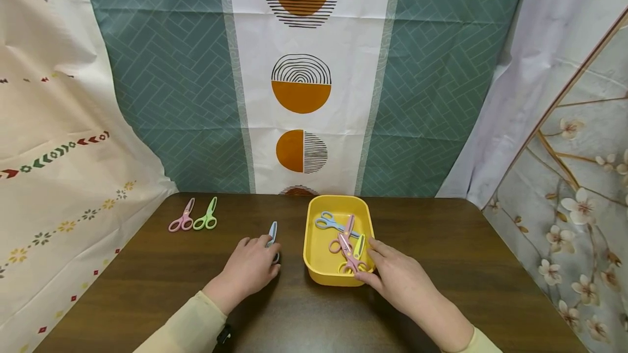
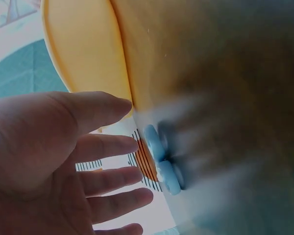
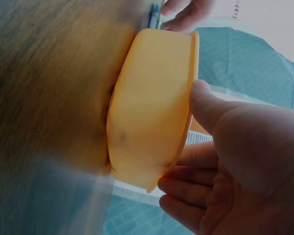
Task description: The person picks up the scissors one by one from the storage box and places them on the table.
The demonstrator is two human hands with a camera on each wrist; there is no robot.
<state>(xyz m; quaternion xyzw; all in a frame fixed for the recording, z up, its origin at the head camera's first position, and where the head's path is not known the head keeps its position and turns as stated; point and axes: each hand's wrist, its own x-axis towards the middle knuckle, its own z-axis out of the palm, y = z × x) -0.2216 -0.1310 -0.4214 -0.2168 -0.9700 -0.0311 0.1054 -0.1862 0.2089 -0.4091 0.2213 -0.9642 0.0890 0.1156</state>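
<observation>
Left grip (image 1: 251, 267), fingers extended, holding nothing, beside blue scissors (image 1: 272, 231) on the tabletop (image 1: 441, 233), likely light and stiff, best pinched by the handles (image 2: 170, 177); right grip (image 1: 404, 282), relaxed, touching yellow bin (image 1: 336, 279).

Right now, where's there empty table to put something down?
Bare table: right, between the right hand and flowery curtain; left, between the left sleeve and cream curtain, nearer you than the pink scissors and green scissors. Crowded: inside the yellow tray, where scissors overlap, and under the left hand, which partly hides blue scissors.
</observation>
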